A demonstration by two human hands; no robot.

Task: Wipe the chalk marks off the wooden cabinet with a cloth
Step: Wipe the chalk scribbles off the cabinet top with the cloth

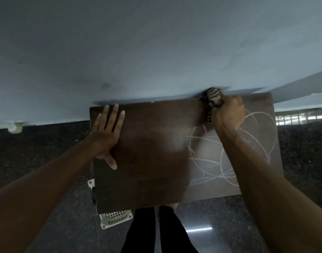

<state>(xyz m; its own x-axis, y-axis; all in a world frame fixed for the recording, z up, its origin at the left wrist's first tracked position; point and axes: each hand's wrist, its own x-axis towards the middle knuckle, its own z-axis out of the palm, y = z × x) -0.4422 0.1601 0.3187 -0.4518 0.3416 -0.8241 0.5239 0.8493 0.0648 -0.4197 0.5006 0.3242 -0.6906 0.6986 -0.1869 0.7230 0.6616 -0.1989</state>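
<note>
Gripping the striped cloth in a bunched fist, the right hand sits at the far edge of the wooden cabinet top, where it meets the wall. The left hand lies flat on the left part of the top, fingers straight and spread. It holds nothing and is probably bracing.

Chalk marks: looping white lines cover the right part of the top, down to the near edge. The left part shows dark wood with a pale haze near the middle. Judged roughly half done.

Risks:
- The cloth is balled small, so little of it meets the wood and a pass may leave chalk stripes.
- A dust-loaded cloth may smear into the cleaner side; the haze hints at this.
- The knuckles are close to the wall, so a hard outward push could scrape them.
- The right forearm hangs over the marks and hides some, so lines under it could be missed.

Surroundings: a white slotted basket pokes out under the near-left corner, beside the person's dark-clad legs. The dark speckled floor lies all round. The left hand rests well apart from the marks and does not block the strokes.
</note>
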